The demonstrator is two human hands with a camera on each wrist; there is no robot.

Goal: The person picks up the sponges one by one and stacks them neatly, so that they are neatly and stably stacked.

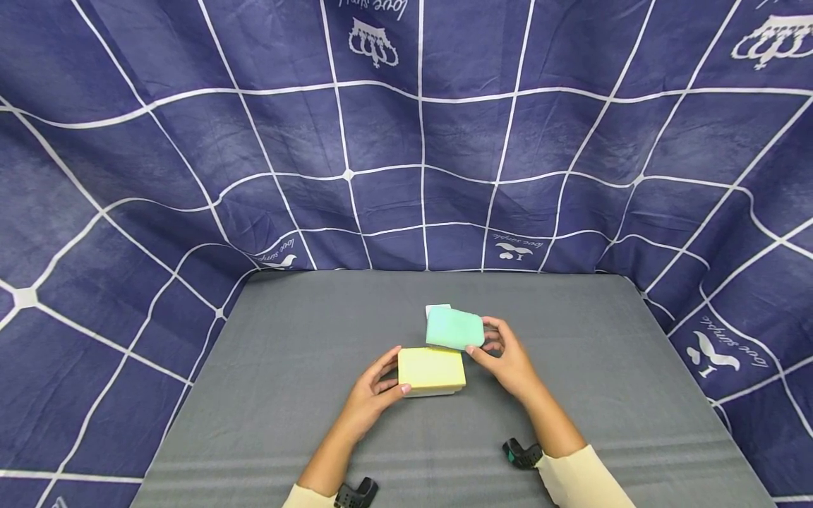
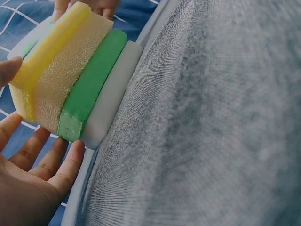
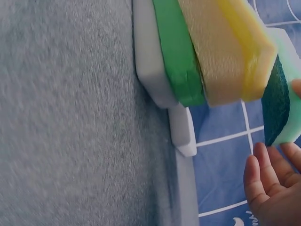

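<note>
A stack of sponge-like blocks stands on the grey surface: a white block (image 2: 115, 94) at the bottom, then a green one (image 2: 91, 84), a tan one (image 2: 70, 61) and a yellow layer (image 1: 430, 367) on top. My left hand (image 1: 368, 395) holds the stack's left side, thumb at the yellow layer and fingertips along the lower blocks. Just behind and above the stack, my right hand (image 1: 508, 356) grips a mint-green sponge (image 1: 454, 329) by its right end. Its dark green scouring side (image 3: 275, 103) faces the stack and the sponge is tilted.
Behind the stack lies another white block (image 3: 182, 129), partly hidden by the mint sponge in the head view. Grey cloth covers the table (image 1: 305, 331). A blue curtain with white lines (image 1: 381, 134) surrounds its back and sides.
</note>
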